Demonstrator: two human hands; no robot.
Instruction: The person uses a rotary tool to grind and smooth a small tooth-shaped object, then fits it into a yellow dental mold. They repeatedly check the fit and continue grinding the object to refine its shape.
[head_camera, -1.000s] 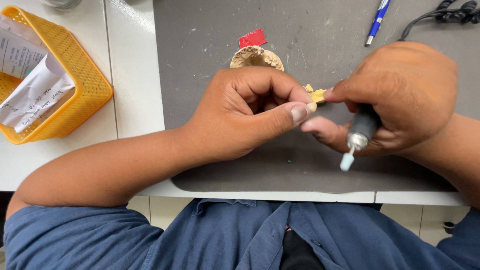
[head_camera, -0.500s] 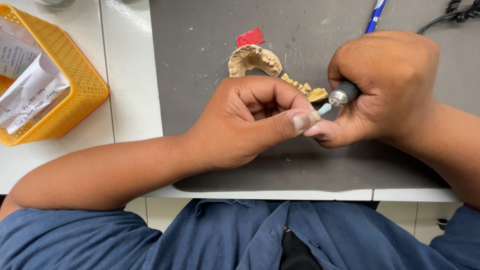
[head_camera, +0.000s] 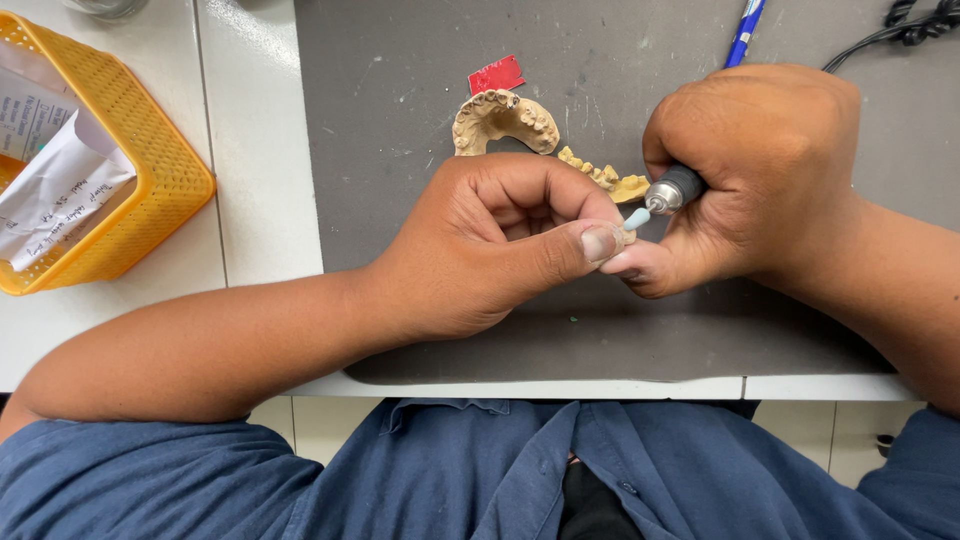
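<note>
White table (head_camera: 260, 200) under a grey mat (head_camera: 400, 130), filling the frame. Yellow basket (head_camera: 165, 170) of paper slips parked upper left, out of the way. At centre, left hand (head_camera: 480, 250) pinched shut on a tiny piece (head_camera: 622, 236), steadying it. Right hand (head_camera: 760, 180) wrapped around a rotary handpiece (head_camera: 672, 190), pale tip (head_camera: 636, 217) against the piece. 2 yellow tooth casts (head_camera: 505, 118) just above, within reach.

The left hand (head_camera: 500, 245) pinched a small piece at its fingertips, hidden from view. The right hand (head_camera: 750, 175) held a rotary handpiece (head_camera: 672, 190), its pale blue tip (head_camera: 636, 218) touching that spot. Two yellow dental casts (head_camera: 505, 120) lay just beyond on the grey mat (head_camera: 400, 80); a yellow basket (head_camera: 160, 170) sat far left.
</note>
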